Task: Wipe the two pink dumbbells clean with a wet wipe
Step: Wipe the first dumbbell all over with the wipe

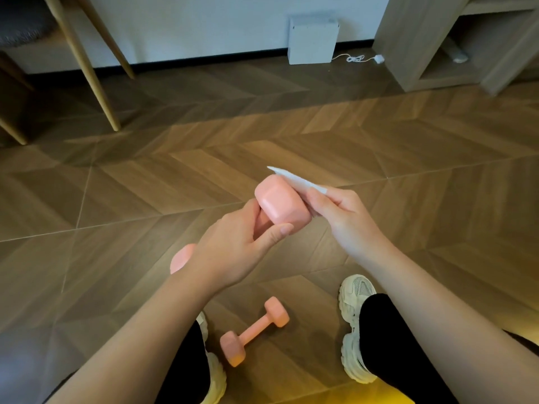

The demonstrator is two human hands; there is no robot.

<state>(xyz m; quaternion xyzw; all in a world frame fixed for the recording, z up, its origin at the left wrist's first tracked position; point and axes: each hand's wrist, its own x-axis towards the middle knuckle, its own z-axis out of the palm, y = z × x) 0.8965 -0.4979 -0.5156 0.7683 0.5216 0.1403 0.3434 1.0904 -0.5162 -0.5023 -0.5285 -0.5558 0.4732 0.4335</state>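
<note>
Left hand [233,246]: wrapped round the handle of the first pink dumbbell [280,204], which I hold in the air above the floor. One head is tilted up and away, and the other shows below my wrist.

Right hand [339,217]: pinching the wet wipe [296,179], which is folded flat, with its edge at the far side of the raised head and seemingly touching it.

Step in hand, as I judge it: wiping that upper head. To do it well I would press the wipe flat under the fingers rather than lead with its edge. I would run it over every face and roll the handle in my grip so the hidden sides come round to the wipe. The handle under my palm cannot be cleaned until I shift the grasp to a head. The lower head needs the same pass.

Second pink dumbbell [253,330]: lying on the floor [408,158] between my shoes [357,322], well below both hands and touched by neither. I cannot tell whether it is already clean.

Further out: a white box [312,39] against the wall with a cable [357,58] beside it, chair legs [87,68] at left, and a shelf unit [431,45] at right.
</note>
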